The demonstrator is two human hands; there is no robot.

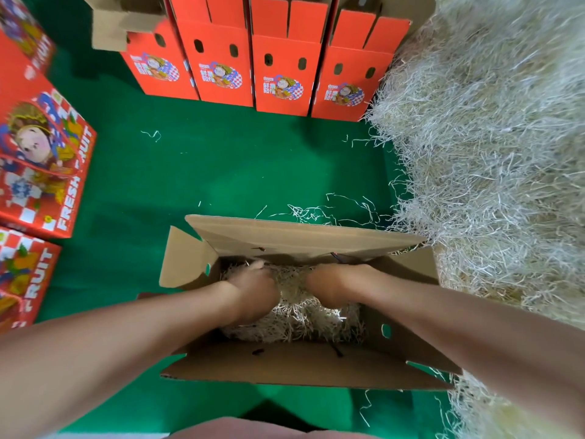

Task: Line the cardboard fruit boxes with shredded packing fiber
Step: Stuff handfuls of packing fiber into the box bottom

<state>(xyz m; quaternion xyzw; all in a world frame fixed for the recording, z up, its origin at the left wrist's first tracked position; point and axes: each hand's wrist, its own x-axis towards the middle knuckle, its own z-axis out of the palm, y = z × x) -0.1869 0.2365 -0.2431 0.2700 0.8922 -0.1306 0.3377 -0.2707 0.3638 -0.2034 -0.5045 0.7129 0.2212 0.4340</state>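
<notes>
Your left grip (253,289) and right grip (329,288) rest in the shredded fiber (294,315) inside the open cardboard box (300,365); you cannot tell whether either is clenched or released

Green carpet flr (221,172), even light.

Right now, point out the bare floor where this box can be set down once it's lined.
The widest bare patch is the green mat between the open box and the back row of red boxes, bordered left by the printed boxes. Crowded: the fiber pile fills the right side, with loose strands spilling beside it.
</notes>
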